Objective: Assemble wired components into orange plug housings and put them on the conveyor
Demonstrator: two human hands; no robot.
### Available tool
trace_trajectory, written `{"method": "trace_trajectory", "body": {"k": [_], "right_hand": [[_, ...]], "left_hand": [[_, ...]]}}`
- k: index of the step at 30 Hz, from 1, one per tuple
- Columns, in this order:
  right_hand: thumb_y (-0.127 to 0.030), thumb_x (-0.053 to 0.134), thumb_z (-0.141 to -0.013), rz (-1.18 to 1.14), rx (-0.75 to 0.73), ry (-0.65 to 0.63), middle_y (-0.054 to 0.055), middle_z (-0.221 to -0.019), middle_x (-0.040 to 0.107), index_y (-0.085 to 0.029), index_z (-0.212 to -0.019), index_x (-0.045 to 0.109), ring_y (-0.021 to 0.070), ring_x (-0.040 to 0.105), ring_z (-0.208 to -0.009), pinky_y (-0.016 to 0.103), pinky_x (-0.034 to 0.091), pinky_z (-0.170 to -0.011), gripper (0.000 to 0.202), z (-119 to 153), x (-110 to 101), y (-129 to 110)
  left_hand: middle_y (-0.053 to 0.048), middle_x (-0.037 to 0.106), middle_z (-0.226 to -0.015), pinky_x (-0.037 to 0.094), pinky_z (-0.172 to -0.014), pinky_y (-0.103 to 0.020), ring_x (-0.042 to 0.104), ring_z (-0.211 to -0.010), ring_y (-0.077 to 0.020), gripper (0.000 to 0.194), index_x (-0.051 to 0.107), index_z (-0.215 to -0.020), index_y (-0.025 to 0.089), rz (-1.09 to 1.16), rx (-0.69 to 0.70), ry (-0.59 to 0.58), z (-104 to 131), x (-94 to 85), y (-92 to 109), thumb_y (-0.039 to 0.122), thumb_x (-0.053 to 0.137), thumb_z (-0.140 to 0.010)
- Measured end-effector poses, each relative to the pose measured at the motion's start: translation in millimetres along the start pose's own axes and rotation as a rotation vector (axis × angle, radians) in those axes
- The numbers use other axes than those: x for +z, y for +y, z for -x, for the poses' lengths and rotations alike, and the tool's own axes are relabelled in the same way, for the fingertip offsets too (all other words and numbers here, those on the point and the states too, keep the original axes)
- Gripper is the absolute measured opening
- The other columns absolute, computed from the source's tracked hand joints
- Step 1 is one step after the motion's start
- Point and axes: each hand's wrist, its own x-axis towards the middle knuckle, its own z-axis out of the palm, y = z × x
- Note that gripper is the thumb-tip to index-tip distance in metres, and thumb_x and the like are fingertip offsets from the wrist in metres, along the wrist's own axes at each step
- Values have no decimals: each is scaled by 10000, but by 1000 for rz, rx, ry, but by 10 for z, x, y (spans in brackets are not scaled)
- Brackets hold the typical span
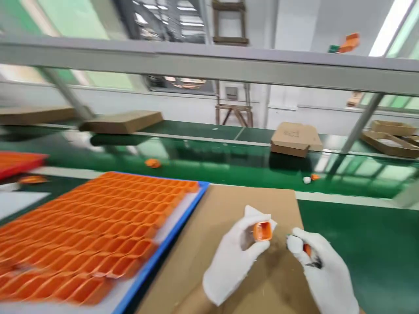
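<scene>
**Left hand pinches orange cup; right hand grips small object**

Left of left hand: orange pieces in rows, blue-edged tray. Left hand gloved, thumb and fingers part-curled on cup, opening towards wearer; best pinch outer walls lightly, rim uncovered. Cardboard beneath both hands. Right of cup, apart: gloved right hand, fingers curled round object, orange and dark bits showing, too blurred to identify; steady grip advised, clear of left fingertips.

We see smooth, slightly glossy orange plastic pieces at lower left, a glossy plastic cup at lower centre, our matt cloth-like gloves, matt brown cardboard beneath; a mirror-glossy green surface across mid-frame, a smooth metal-looking rail above
</scene>
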Motion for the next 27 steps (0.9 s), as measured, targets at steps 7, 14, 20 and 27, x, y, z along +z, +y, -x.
{"method": "trace_trajectory", "body": {"k": [7,14,20,27], "right_hand": [[-183,670,-856,-178,-15,0,-27,-754,632,-321,-1068,723,115,527,-583,235,490,-553,259,-15,-119,-96],[-118,627,-888,-529,9,-51,-14,-864,638,-390,-1193,660,139,636,-788,240,554,-708,410,77,-89,-78],[-103,640,-875,-564,-15,-29,-14,-835,643,-370,-1178,681,126,640,-737,216,548,-666,406,65,-109,-155],[-172,667,-858,-812,182,-92,-17,-721,655,-305,-879,742,138,640,-654,215,558,-605,154,-32,-135,-331]], "left_hand": [[-101,677,-1260,442,-1088,-464,629,-1156,-276,377,635,-1104,217,-92,-80,-55,41,-11,1,241,712,-737],[-90,680,-1145,517,-920,-391,649,-939,-216,403,617,-1152,234,19,-119,-221,40,-72,-38,445,693,-817],[-26,674,-919,494,-928,-403,605,-732,-153,488,537,-1342,247,-15,-186,-385,37,-97,9,498,522,-925],[-61,440,-1540,227,-1212,-483,367,-1434,-297,529,607,-1336,297,-225,-148,-343,46,-55,5,442,654,-830]]}}
